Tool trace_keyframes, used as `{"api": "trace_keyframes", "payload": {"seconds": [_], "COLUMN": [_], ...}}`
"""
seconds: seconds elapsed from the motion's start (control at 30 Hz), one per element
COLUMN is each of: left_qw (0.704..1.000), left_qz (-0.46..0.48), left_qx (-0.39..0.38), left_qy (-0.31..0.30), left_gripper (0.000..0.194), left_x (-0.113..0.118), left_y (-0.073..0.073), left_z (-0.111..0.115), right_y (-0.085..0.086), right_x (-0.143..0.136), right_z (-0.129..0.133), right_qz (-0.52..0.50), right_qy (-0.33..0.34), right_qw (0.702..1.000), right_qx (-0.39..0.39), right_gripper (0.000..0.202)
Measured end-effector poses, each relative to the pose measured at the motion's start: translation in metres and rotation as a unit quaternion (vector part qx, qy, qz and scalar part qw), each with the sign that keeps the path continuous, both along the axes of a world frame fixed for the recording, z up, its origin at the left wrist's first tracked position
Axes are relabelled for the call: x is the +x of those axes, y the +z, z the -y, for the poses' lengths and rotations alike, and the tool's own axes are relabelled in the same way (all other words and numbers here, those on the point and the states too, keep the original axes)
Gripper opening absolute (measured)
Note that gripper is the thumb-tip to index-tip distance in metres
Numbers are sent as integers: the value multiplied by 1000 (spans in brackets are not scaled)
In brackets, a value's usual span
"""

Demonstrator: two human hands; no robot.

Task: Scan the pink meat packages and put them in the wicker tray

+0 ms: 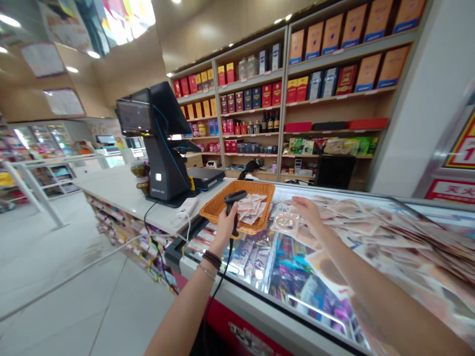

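Note:
My left hand [227,222] is wrapped round the handle of a black barcode scanner [235,197], its cable hanging down past my wrist. Behind the scanner, an orange wicker basket [262,187] holds several small flat packets [253,206]. To the right, my right hand [307,209] has its fingers closed at the edge of a clear flat packet [285,222] with a round shape inside; the thumb is mostly hidden. Many similar flat packets [356,217] lie heaped beneath and beyond my right arm on the glass top of a freezer [297,287].
A black checkout terminal [163,158] stands on the white counter [111,185] at left, beside a flat black box [206,178] and a white power strip [184,211]. Cables cross the left side. Shelves of boxed goods [252,99] line the back; a person's dark hair [249,168] shows behind the basket.

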State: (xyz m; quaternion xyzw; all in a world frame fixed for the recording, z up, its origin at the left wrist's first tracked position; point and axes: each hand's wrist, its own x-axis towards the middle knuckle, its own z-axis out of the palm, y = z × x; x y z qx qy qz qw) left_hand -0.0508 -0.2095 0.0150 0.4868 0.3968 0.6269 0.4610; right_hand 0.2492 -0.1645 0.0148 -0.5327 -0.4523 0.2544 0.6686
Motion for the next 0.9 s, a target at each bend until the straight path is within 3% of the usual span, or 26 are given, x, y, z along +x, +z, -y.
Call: {"api": "trace_keyframes", "payload": {"seconds": [0.23,0.4,0.5,0.63,0.77,0.9], "left_qw": [994,989,983,978,976,976], "left_qz": [17,16,18,9,-20,-54], "left_qx": [37,37,29,11,8,8], "left_qy": [-97,-144,-179,-207,-218,-212], "left_gripper": [72,66,65,64,65,65], "left_x": [69,120,145,172,184,188], "left_y": [16,15,12,-2,-24,-42], "left_z": [5,8,13,16,11,5], "right_y": [10,5,-8,-30,-43,-44], "right_x": [112,162,170,161,148,140], "right_z": [54,101,120,128,122,114], "right_qz": [28,95,149,237,350,419], "right_qy": [-127,-205,-217,-198,-163,-161], "right_qw": [991,974,965,947,907,869], "right_qx": [10,10,-11,-86,-168,-209], "right_gripper": [17,17,16,14,20,30]}}
